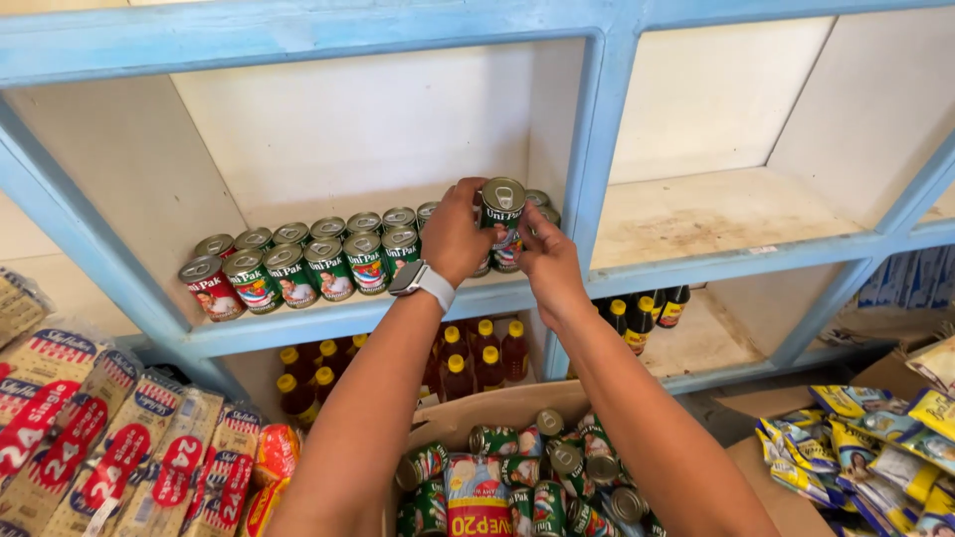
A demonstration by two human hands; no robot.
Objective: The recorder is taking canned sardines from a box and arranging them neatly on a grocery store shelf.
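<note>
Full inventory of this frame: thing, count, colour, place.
Small round tin cans: over a dozen, green and red labels, two rows on blue shelf.
Held tin can: one, stacked at row's right end.
Cardboard box: one, brown, more cans inside, bottom centre.
Dark bottles: many, yellow caps, lower shelf.
Flat packets: several, red and tan, bottom left.
Yellow-blue sachets: many, bottom right.
Left hand: on held can; white wristwatch.
Right hand: on same can.
</note>
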